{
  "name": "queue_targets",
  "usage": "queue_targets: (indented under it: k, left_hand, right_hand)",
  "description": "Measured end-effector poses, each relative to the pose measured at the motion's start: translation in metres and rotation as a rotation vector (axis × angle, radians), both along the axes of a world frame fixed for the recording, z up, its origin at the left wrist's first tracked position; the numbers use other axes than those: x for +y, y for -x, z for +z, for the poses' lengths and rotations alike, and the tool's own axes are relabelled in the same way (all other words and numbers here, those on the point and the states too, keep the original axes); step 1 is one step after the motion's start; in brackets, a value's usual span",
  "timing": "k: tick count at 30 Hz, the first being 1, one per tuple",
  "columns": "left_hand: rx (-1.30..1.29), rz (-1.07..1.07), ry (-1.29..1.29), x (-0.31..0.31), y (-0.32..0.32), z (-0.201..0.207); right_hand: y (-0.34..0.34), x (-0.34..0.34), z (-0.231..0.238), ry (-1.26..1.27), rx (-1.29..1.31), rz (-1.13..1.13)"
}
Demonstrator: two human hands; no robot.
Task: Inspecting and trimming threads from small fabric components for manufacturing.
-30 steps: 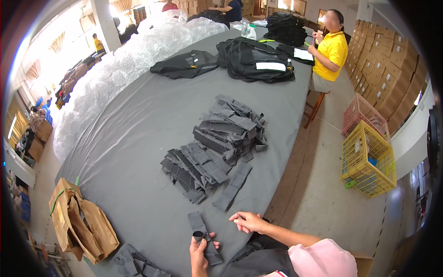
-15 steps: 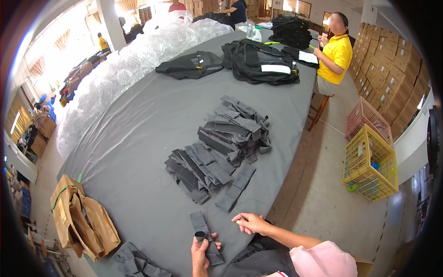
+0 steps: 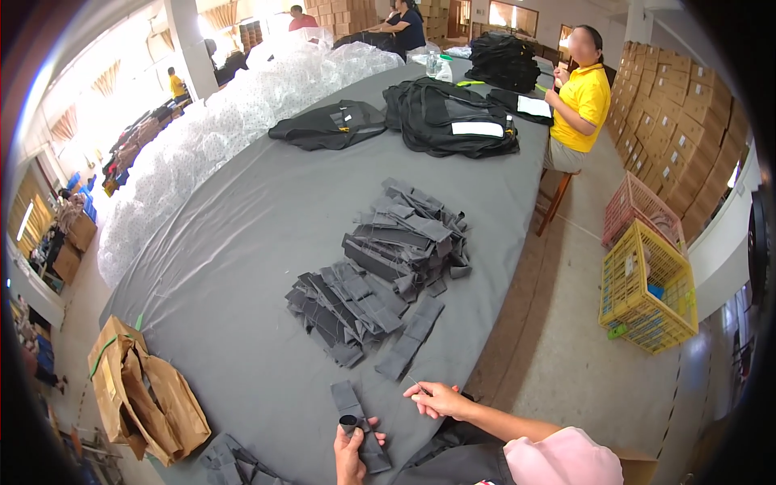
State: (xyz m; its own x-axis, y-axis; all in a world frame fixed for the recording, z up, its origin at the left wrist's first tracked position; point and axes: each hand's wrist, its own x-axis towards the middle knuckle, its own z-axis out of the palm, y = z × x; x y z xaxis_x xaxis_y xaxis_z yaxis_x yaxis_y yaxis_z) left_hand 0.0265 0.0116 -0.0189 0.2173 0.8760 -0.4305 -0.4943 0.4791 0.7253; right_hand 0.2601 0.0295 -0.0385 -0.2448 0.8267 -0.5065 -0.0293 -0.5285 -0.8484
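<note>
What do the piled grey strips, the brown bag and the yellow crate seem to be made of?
Grey strips: matte fabric, probably woven; loose threads show among them.
Brown bag: likely paper, low sheen, with stiff creases.
Yellow crate: probably moulded plastic, given its even colour and lattice walls; finish unclear.

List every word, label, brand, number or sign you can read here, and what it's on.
No text is readable.
White sheet on the black pile: any print too blurred.
Labels on the stacked cartons: too small.
Pale tag on the yellow crate: too small.
Dark grey strip in the left hand: no lettering visible.
</note>
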Motion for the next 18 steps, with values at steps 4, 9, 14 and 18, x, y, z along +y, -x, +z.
queue_targets:
  k: [4,9,14,18]
  left_hand:
    - [0.019,0.005,0.015,-0.001,0.001,0.0]
    - [-0.004,0.002,0.027,0.001,0.004,-0.01]
    - [0.004,0.005,0.021,0.0,0.004,-0.01]
    - [-0.011,0.0,0.021,0.002,0.004,-0.009]
  right_hand:
    - [0.001,0.0,0.001,-0.012,-0.006,0.014]
    - [0.0,0.001,-0.005,-0.014,0.002,0.021]
    - [0.001,0.0,0.002,-0.011,-0.012,0.015]
    - [0.001,-0.001,-0.001,-0.033,-0.01,-0.01]
